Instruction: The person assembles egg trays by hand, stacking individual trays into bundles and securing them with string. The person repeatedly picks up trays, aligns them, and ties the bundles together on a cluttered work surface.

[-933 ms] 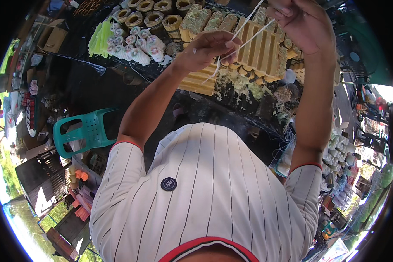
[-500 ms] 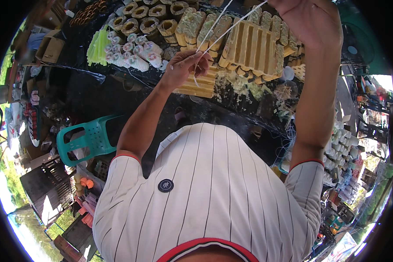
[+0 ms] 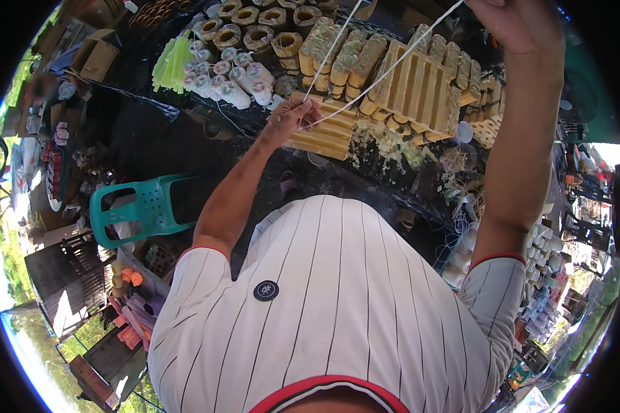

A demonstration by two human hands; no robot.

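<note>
Pinching white cord (image 3: 333,51) narrowly in the left hand (image 3: 293,118), over a ridged yellow slab (image 3: 332,135). Holding the right hand (image 3: 517,26) at far right, beside one cord strand; cannot tell its grip, cut off by the view. Seeing stacked yellow blocks (image 3: 413,86) beyond, white bundles (image 3: 229,81) far left, a green chair (image 3: 157,212) near left.

Dark table (image 3: 142,58) bearing grooved yellow blocks (image 3: 415,86), light-green sticks (image 3: 172,63), white bundles (image 3: 234,93).

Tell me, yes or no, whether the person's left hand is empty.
No: the left hand pinches a white string that stretches up and away from it in two lengths.
</note>
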